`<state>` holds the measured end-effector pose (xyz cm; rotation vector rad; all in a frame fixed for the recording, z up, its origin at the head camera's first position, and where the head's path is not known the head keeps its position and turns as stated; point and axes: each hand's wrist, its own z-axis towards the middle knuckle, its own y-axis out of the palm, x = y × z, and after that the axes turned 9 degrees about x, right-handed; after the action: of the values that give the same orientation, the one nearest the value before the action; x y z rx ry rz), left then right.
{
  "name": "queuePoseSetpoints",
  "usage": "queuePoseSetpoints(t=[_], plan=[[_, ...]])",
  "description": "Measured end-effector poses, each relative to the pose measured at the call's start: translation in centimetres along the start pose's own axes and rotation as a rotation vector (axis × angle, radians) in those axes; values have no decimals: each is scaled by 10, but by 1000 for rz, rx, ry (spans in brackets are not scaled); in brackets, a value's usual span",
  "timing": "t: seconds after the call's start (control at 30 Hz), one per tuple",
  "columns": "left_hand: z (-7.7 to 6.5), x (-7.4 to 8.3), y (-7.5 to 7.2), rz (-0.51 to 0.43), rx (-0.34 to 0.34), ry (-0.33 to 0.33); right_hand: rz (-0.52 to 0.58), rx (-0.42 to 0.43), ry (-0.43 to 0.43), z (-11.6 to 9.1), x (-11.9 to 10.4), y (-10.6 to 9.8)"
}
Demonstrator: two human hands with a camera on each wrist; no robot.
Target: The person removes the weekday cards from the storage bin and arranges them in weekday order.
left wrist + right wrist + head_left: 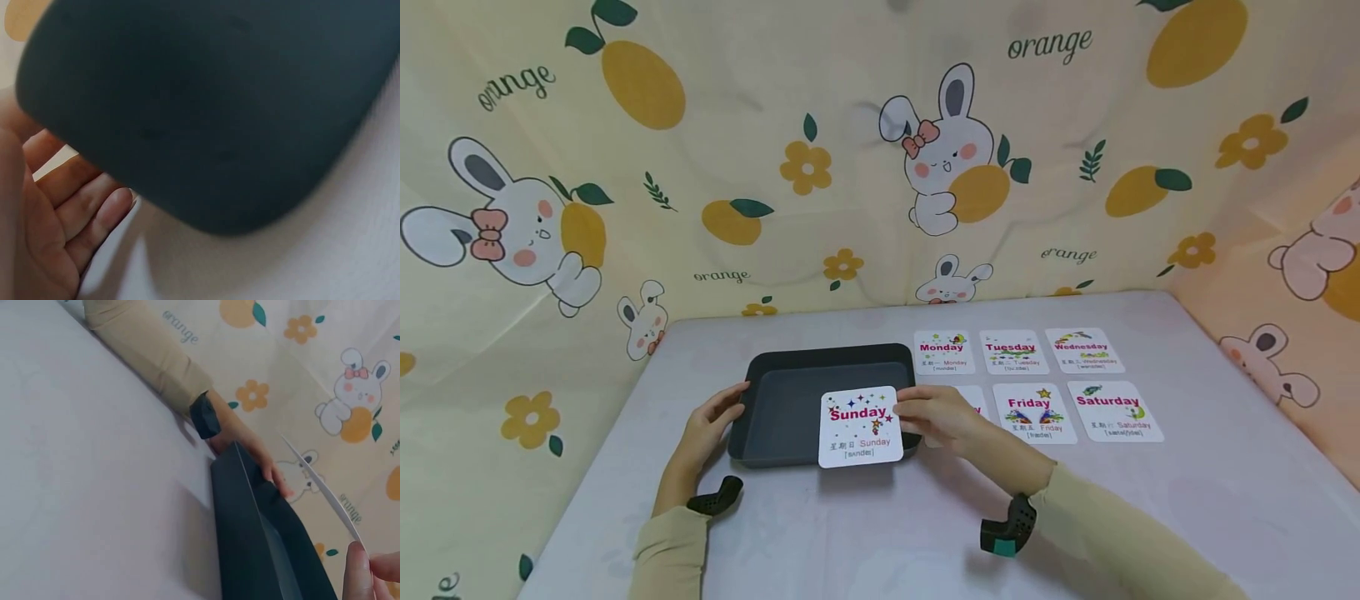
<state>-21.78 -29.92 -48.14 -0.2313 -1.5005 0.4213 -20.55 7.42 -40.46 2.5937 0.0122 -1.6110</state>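
Note:
A white square card marked "Sunday" (860, 446) is held up over the front right part of a dark grey rectangular tray (820, 357). My right hand (946, 417) pinches this card at its right edge between thumb and fingers. In the right wrist view the card (325, 490) shows nearly edge-on, above the tray wall (240, 519). At the tray's left side, my left hand (703, 429) holds the rim. The left wrist view has the fingers (81, 194) bent along the tray's side, with some fingertips hidden behind it.
Right of the tray lie two rows of cards: Monday (943, 367), Tuesday (1013, 364) and Wednesday (1084, 361) behind, Friday (1037, 425) and Saturday (1116, 425) in front. Another card (973, 398) is partly covered by my right hand. A patterned cloth (865, 50) rises behind the white table (820, 550).

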Motion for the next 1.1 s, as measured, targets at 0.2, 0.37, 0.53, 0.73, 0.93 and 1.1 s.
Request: queuePoseSetpoints(t=[0.2, 0.37, 0.53, 0.73, 0.93, 1.1], plan=[[0, 1, 1, -10, 6, -4, -46, 14, -9, -3, 0, -13], [-1, 2, 0, -18, -4, 5, -74, 13, -14, -6, 2, -25], [0, 1, 0, -17, -2, 16, -76, -1, -6, -10, 7, -38], [1, 1, 1, -14, 1, 10, -120, 26, 12, -13, 9, -56], [0, 1, 0, -4, -8, -2, -162, 34, 13, -16, 9, -69], [0, 1, 0, -4, -12, 0, -162, 19, 10, -18, 11, -75]])
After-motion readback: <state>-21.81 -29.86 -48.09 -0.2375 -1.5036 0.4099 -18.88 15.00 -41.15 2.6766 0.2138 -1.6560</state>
